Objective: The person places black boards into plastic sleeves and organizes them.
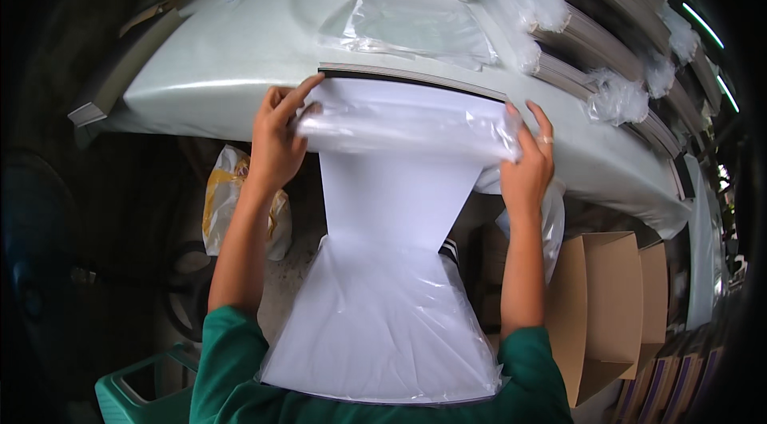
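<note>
Head: white panel (391,196), 12 to 6 o'clock, far end at bench (192,85). L hand (277,140) at 10, R hand (527,156) at 2: each grip part-curled, pinching clear film (407,130). Prob. midway: lower end covered, mid not yet.

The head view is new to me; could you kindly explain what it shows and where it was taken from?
There is no machine here: the left hand and right hand are a person's own bare hands, reaching in from green sleeves. The picture looks down from a wide fisheye camera on that person's head, so straight edges bend. Both hands hold a bunched band of clear plastic, somewhat blurred, across a white panel. On the covered table lie flat clear plastic sheets and, at right, stacks with crumpled plastic ends.
</note>
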Motion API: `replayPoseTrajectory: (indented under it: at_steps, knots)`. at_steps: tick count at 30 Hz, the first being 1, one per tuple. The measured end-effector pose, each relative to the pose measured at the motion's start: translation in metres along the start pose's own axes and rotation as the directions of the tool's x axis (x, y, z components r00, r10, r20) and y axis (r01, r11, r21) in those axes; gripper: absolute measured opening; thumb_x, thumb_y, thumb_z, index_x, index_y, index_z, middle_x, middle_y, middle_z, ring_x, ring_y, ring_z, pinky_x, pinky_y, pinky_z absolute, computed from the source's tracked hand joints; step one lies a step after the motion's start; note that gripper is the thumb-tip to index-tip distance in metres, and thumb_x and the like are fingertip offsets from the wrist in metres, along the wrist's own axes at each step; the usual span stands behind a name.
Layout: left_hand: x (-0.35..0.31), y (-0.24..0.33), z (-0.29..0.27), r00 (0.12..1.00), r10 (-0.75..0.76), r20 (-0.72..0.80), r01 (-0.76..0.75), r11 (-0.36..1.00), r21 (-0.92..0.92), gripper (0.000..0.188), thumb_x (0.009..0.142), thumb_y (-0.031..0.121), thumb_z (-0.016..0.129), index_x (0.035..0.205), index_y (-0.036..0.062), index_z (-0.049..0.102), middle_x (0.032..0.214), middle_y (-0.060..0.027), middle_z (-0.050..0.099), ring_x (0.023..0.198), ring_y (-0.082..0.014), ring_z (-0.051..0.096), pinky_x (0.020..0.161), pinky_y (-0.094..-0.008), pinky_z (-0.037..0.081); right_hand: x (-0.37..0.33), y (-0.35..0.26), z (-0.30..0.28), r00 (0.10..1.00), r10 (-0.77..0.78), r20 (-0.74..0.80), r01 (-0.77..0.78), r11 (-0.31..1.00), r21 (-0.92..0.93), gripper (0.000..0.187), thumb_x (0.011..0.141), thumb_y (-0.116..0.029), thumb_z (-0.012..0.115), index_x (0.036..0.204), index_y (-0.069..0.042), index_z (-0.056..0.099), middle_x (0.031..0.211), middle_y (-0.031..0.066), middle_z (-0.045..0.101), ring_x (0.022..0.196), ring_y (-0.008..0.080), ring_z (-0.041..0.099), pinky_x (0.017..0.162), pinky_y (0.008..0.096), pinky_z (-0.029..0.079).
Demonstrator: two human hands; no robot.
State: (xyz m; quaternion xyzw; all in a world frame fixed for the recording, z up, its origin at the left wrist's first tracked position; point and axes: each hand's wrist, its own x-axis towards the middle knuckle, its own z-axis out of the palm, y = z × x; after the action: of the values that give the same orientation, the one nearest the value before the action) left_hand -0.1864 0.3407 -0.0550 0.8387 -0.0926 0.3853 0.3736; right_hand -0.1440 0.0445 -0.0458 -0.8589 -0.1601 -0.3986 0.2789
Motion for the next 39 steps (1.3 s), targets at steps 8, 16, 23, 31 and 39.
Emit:
replayPoseTrajectory:
  at_steps: [8, 16, 23, 31, 39]
  knots:
    - [-0.026, 0.035, -0.062, 0.915, -0.022, 0.404, 0.295, 0.718, -0.63, 0.006, 0.068, -0.004, 0.057, 0.074, -0.0029, 0.056, 0.074, -0.0056, 0.053, 0.063, -0.0095, 0.048, 0.059, -0.0207, 0.038, -0.041, -0.007, -0.053, 0.981, -0.168, -0.092, 0.177, 0.979, 0.104, 0.03, 0.06, 0.008, 0.058, 0.087, -0.002, 0.063, 0.102, 0.0128, 0.055, 0.083, 0.0217, 0.057, 0.064, 0.0278, 0.047]
    - [-0.053, 0.026, -0.066, 0.624, -0.202, 0.755, 0.757, 0.397, -0.519, 0.024, 0.07, 0.011, 0.068, 0.087, -0.0023, 0.056, 0.063, -0.0001, 0.054, 0.053, -0.0047, 0.048, 0.05, -0.0172, 0.036, -0.071, 0.05, -0.1, 0.678, 0.308, 0.668, -0.733, 0.359, 0.578, 0.039, 0.062, -0.025, 0.072, 0.087, -0.001, 0.055, 0.079, 0.0056, 0.052, 0.06, 0.0106, 0.049, 0.054, 0.0206, 0.04]
    - [-0.117, -0.054, -0.027, 0.491, -0.308, 0.815, 0.838, -0.09, -0.539, 0.019, 0.079, 0.009, 0.059, 0.095, 0.0038, 0.053, 0.066, -0.0001, 0.055, 0.054, -0.0066, 0.052, 0.049, -0.0185, 0.042, -0.178, 0.113, 0.006, 0.34, 0.034, 0.94, -0.824, -0.471, 0.315, 0.036, 0.077, -0.016, 0.06, 0.105, -0.001, 0.044, 0.08, 0.0059, 0.056, 0.067, 0.0117, 0.055, 0.057, 0.0234, 0.046]
    - [-0.205, -0.114, 0.025, 0.194, -0.413, 0.89, 0.94, -0.182, -0.289, 0.022, 0.076, 0.011, 0.062, 0.095, 0.0073, 0.051, 0.076, 0.001, 0.052, 0.067, -0.0081, 0.052, 0.062, -0.0211, 0.043, -0.232, 0.132, 0.044, 0.063, 0.157, 0.986, -0.993, -0.087, 0.077, 0.027, 0.075, -0.016, 0.063, 0.098, -0.01, 0.051, 0.063, -0.0057, 0.048, 0.043, 0.0014, 0.035, 0.039, 0.016, 0.024]
    - [-0.242, -0.172, 0.077, 0.301, -0.588, 0.751, 0.903, -0.077, -0.422, 0.017, 0.069, 0.003, 0.052, 0.084, 0.0078, 0.048, 0.066, 0.0019, 0.045, 0.059, -0.0081, 0.045, 0.058, -0.0208, 0.038, -0.216, 0.138, 0.073, 0.132, 0.133, 0.982, -0.991, 0.008, 0.132, 0.025, 0.074, -0.02, 0.066, 0.092, -0.008, 0.053, 0.065, -0.0046, 0.049, 0.043, 0.0003, 0.033, 0.038, 0.016, 0.024]
